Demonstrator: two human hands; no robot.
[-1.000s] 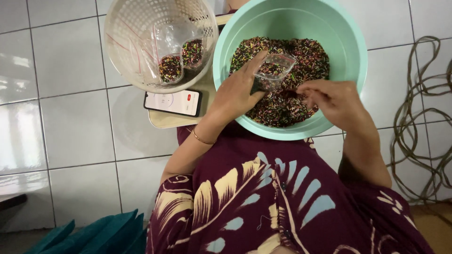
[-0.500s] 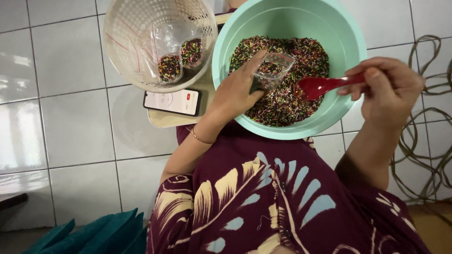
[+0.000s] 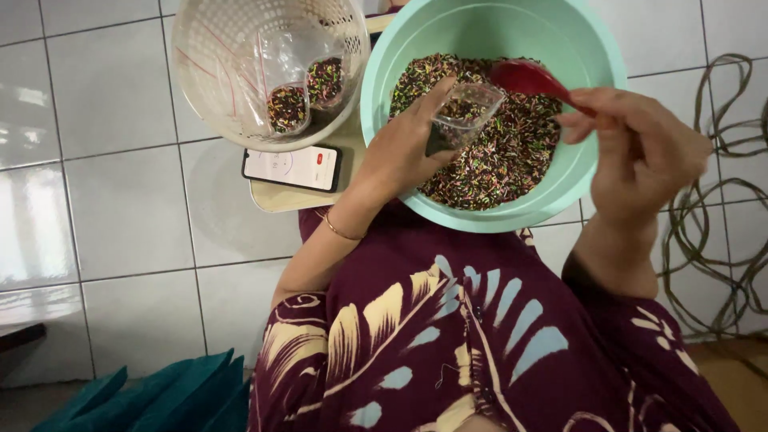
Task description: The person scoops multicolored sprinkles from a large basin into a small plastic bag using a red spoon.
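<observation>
**Scooping sprinkles over a mint bowl**

The left hand (image 3: 400,152) grips a small clear cup (image 3: 464,112) over the mint-green bowl (image 3: 592,72) of mixed-colour sprinkles (image 3: 504,160). The right hand (image 3: 640,152) is closed around a red spoon (image 3: 524,78), its scoop just beside the cup. A white basket (image 3: 208,72) holding filled cups sits left, with a phone (image 3: 292,168) below it.

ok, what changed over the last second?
The right hand came up out of the bowl holding a red spoon, swung out to the right, then brought the spoon back over the sprinkles beside the cup. Unchanged: the left hand holds the clear cup in the bowl; basket and phone stay put.
</observation>
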